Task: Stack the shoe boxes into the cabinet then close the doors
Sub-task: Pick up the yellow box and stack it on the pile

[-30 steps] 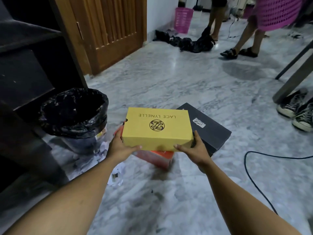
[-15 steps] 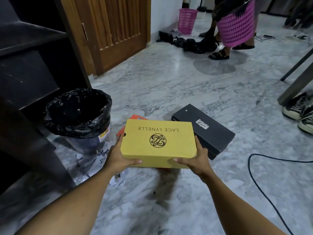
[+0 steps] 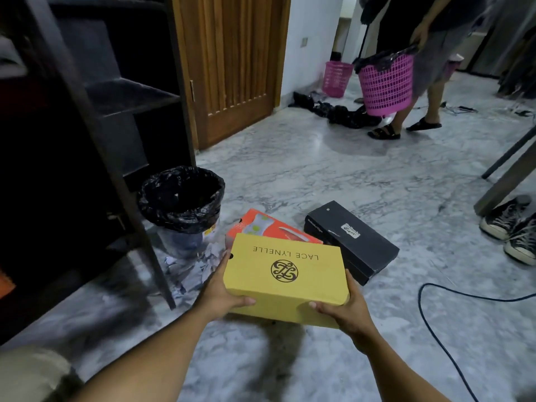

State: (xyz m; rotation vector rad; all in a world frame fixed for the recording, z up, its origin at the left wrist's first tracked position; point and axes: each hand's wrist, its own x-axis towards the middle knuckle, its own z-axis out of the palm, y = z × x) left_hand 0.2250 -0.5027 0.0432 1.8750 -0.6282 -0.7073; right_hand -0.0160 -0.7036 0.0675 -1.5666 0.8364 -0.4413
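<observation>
My left hand [image 3: 220,297] and right hand [image 3: 345,311] clamp the short ends of the yellow cardboard shoe box [image 3: 285,274], held above the floor [image 3: 319,169], long axis left-right; the dark open cabinet [image 3: 87,140] lies left, nearer my left hand.

Floor [image 3: 333,175]: grey-white veined marble, glossy. Dark cabinet [image 3: 87,140] stands on it at left. Next to the cabinet's frame, a bin [image 3: 185,221] with a black liner, torn paper scraps [image 3: 185,274] littered round its base. Orange shoe box [image 3: 261,224] lies flat near the bin, black shoe box [image 3: 353,242] just beside it. Black cable [image 3: 419,306] loops across at right. Pair of dark sneakers [image 3: 510,227] by a table leg. Far off, a pink basket [image 3: 336,79] against the wall, and a heap of black cloth or bags [image 3: 345,113] near it.
</observation>
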